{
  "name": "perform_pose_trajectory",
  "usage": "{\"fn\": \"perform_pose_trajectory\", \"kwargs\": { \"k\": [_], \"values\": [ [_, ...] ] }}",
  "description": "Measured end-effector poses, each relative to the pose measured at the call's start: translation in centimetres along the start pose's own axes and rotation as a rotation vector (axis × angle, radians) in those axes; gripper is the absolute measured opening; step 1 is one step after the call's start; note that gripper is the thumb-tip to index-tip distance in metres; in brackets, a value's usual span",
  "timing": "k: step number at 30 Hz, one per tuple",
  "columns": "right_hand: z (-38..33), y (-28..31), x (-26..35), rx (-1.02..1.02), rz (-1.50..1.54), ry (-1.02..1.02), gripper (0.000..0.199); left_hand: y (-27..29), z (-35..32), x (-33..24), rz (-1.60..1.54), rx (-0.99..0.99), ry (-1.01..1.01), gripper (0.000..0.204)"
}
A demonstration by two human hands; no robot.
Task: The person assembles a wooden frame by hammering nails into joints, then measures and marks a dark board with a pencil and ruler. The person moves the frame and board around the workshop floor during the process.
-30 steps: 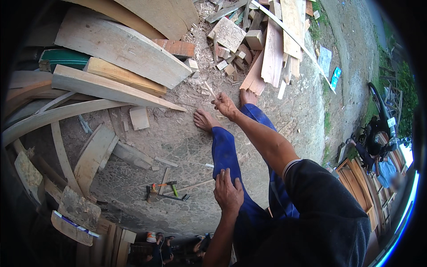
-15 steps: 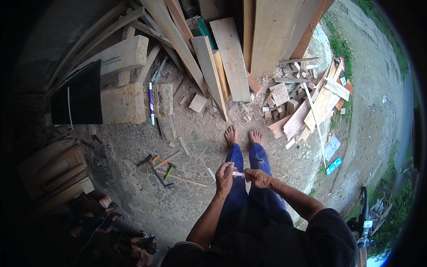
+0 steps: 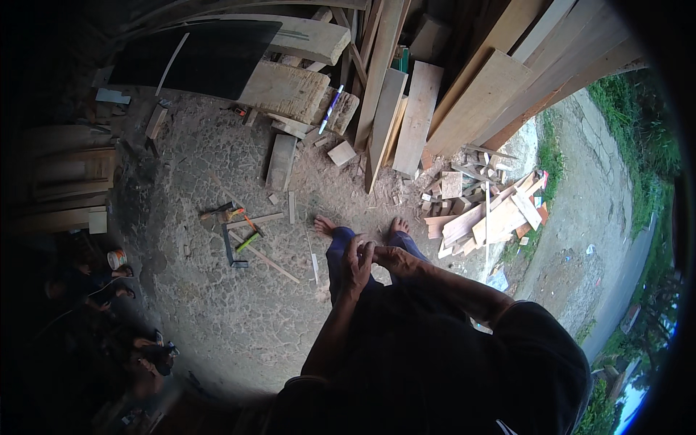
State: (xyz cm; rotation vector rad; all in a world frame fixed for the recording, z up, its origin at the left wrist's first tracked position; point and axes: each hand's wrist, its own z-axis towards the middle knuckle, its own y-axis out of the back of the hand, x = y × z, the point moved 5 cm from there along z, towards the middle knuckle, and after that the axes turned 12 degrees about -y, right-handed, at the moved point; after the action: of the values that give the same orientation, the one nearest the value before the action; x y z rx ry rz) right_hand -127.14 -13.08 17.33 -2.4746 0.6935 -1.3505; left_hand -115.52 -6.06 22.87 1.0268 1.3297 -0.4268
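My left hand [image 3: 355,264] and my right hand [image 3: 397,261] are brought together in front of my legs, their fingers closed and touching. Whatever lies between the fingertips is hidden; a moment ago a small pale strip showed there. Below them are my blue trousers [image 3: 339,250] and bare feet on the rough ground. Nearest on the ground to the left is a thin pale strip [image 3: 315,268]. Farther left lies a group of hand tools [image 3: 233,230] with black, orange and green parts, among narrow wooden sticks [image 3: 272,264].
Planks [image 3: 418,119] lean ahead. A purple-and-white marker [image 3: 331,110] lies on a thick timber [image 3: 286,90], near a dark panel [image 3: 210,58]. Wood offcuts [image 3: 486,221] are heaped at right, beside a road [image 3: 616,239]. Other people [image 3: 148,359] sit at lower left.
My view has swung, so the surroundings sit differently in the picture. My hands have come closer together, and the pale strip between them has gone from sight.
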Motion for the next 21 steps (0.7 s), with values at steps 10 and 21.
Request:
{"fn": "perform_pose_trajectory", "kwargs": {
  "k": [10, 21],
  "values": [
    [11.5, -10.4, 7.8, 0.123, -0.386, -0.237, 0.031, 14.4, -0.7, 6.7, -0.079, -0.276, 0.179, 0.033],
    [24.0, -22.2, 13.6, 0.292, -0.937, 0.388, 0.014, 28.2, -2.9, 12.6, 0.030, -0.339, -0.073, 0.027]
  ]
}}
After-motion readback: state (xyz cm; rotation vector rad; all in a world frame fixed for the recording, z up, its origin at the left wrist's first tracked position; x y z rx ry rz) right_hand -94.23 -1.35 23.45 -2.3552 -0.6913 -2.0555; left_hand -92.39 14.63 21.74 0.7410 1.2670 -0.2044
